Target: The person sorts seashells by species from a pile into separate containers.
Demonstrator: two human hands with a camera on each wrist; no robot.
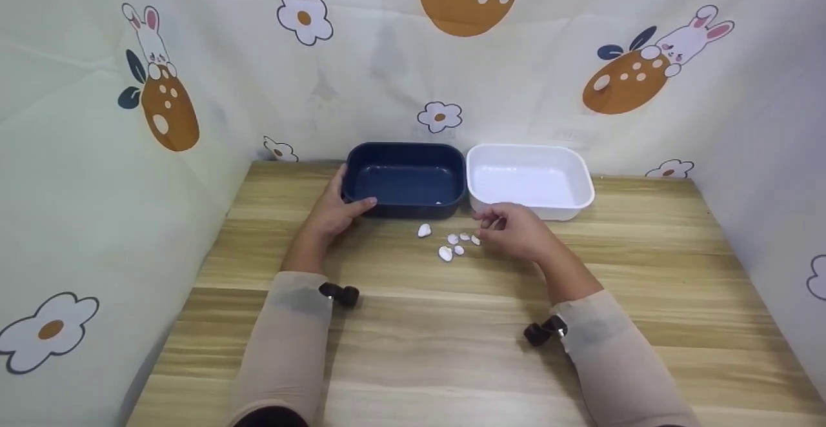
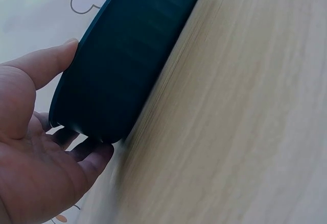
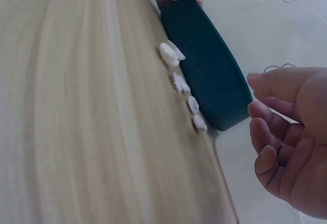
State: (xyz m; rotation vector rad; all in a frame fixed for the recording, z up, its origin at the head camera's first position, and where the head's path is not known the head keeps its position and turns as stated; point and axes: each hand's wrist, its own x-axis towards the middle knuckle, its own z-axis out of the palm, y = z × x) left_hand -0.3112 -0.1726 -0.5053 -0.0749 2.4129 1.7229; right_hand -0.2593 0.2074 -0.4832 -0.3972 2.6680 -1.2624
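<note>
Printed backdrop (image 1: 381,66), with rabbits and flowers, behind a wood-grained surface (image 1: 413,349). At the far edge of the surface stand 2 containers side by side: the dark container (image 1: 413,211) at left and the white container (image 1: 529,182) at right. The left hand (image 1: 334,209) grips the left end of the dark container, its thumb at the near rim and its fingers around the end. The right hand (image 1: 514,230), loosely curled with a narrow gap between thumb and fingers and no piece visible in it, lies in front of the white container. Between the 2 hands, on the surface, lie 6 white pieces (image 1: 445,254): 5 clustered just left of the right fingertips, 1 farther left, near the dark container. A small white speck (image 1: 438,204) shows inside the dark container.
</note>
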